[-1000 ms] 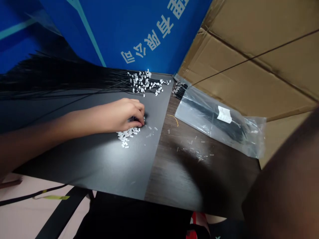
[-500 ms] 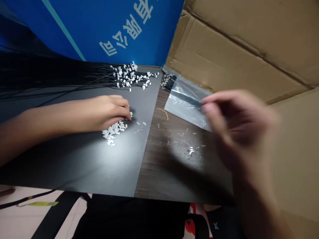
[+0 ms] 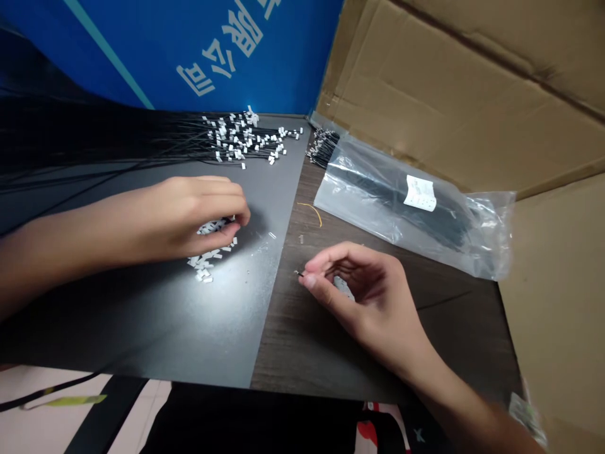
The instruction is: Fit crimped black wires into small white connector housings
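- Left hand [image 3: 198, 214] palm down on the black mat [image 3: 179, 328], fingers curled over the near edge of a pile of small white connector housings [image 3: 208, 257].
- Thumb and fingertips [image 3: 239, 217] drawn together right above the pile, touching it. Impossible to tell whether a housing is nipped between them.
- Right hand [image 3: 363, 296] on the dark wood tabletop [image 3: 307, 353], just beyond the mat's right edge, knuckles up and wrist low.
- Thumb and forefinger pressed together, clamped on a thin black wire end [image 3: 299, 273]. Only the small metal tip showing past the fingertips, pointing left toward the mat.
- Rest of that wire mostly hidden by the palm, with a thin dark line running off across the tabletop to the right of the wrist.
- Wire tip well apart from the housing pile, with the mat's edge between them.
- Behind the left hand, a fan of black wires already tipped with white housings [image 3: 246, 137].
- Clear plastic bag of black wires [image 3: 378, 189] behind the right hand, white label on top.
- A yellow wire scrap [image 3: 316, 211] between the bag and the mat.
- Blue printed board [image 3: 189, 44] and cardboard [image 3: 449, 94] at the back.
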`<act>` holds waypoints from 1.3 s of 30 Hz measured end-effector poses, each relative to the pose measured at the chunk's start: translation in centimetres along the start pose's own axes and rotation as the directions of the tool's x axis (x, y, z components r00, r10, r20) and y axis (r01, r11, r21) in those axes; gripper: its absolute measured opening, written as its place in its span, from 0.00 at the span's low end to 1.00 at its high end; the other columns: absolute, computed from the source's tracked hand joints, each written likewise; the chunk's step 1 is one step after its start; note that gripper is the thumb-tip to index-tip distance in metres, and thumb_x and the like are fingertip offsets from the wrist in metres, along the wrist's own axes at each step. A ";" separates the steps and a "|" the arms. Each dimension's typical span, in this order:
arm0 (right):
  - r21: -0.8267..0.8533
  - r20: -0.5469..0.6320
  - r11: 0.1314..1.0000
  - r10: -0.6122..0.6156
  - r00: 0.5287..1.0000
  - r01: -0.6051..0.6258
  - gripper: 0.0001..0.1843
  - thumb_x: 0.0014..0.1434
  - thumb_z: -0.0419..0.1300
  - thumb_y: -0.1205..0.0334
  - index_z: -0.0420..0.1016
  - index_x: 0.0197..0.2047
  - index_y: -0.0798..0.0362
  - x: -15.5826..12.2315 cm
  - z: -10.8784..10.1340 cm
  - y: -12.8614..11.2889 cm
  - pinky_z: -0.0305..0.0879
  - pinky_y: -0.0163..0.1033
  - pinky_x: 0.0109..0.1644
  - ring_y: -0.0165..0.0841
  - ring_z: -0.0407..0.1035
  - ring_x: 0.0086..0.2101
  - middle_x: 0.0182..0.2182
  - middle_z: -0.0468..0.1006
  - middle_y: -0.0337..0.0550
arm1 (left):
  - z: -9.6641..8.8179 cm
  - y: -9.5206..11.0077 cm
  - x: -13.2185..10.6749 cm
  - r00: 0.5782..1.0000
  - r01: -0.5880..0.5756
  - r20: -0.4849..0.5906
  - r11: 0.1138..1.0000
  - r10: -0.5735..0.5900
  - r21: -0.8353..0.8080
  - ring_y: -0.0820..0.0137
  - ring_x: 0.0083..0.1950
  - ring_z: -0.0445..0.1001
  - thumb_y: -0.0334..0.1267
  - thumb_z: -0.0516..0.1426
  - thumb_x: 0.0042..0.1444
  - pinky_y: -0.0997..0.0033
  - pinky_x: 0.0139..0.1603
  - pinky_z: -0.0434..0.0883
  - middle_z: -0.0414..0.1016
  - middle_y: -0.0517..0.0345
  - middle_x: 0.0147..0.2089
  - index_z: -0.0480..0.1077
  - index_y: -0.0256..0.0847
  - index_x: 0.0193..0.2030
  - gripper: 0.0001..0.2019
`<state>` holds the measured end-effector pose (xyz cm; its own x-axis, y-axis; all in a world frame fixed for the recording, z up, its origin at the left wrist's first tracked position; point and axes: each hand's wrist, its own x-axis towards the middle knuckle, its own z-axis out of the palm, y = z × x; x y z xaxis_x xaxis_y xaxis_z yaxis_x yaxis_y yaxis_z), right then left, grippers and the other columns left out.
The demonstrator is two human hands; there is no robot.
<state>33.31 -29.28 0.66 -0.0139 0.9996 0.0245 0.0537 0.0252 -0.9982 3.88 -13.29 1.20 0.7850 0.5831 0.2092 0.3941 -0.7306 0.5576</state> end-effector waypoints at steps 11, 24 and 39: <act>-0.384 -0.024 0.787 -0.532 0.846 0.483 0.13 0.75 0.73 0.79 0.90 0.49 0.49 -1.5 0.9 1.2 0.83 0.41 0.44 0.32 0.89 0.37 0.40 0.96 0.39 | 6.3 6.3 -1.7 0.932 0.337 0.215 0.477 -0.293 -0.811 0.69 0.32 0.87 0.34 0.75 0.66 0.79 0.36 0.82 0.89 0.60 0.32 0.89 0.44 0.42 0.02; -0.618 0.462 0.261 -0.643 0.611 0.741 0.14 0.90 0.63 0.74 0.93 0.58 0.65 -2.8 -0.7 0.0 0.89 0.48 0.47 0.43 0.95 0.49 0.50 0.99 0.58 | 9.1 7.5 -2.9 0.933 0.208 0.071 0.368 -0.352 -0.906 0.74 0.32 0.89 0.28 0.78 0.68 0.87 0.37 0.83 0.91 0.61 0.34 0.92 0.44 0.43 0.06; 0.015 0.424 0.962 0.242 0.873 -0.274 0.20 0.76 0.85 0.47 0.89 0.37 0.49 0.3 -0.7 -0.5 0.80 0.37 0.41 0.33 0.82 0.34 0.33 0.91 0.39 | 7.1 9.1 -6.0 0.962 0.089 -0.186 0.879 -0.197 -0.469 0.57 0.48 0.96 0.44 0.73 0.84 0.61 0.57 0.92 0.99 0.57 0.55 0.98 0.69 0.59 0.10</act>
<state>34.02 -29.01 1.25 -0.4229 0.8730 -0.2429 0.0402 -0.2497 -0.9675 6.17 -25.96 -0.62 0.5886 0.7716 0.2411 0.1924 -0.4234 0.8853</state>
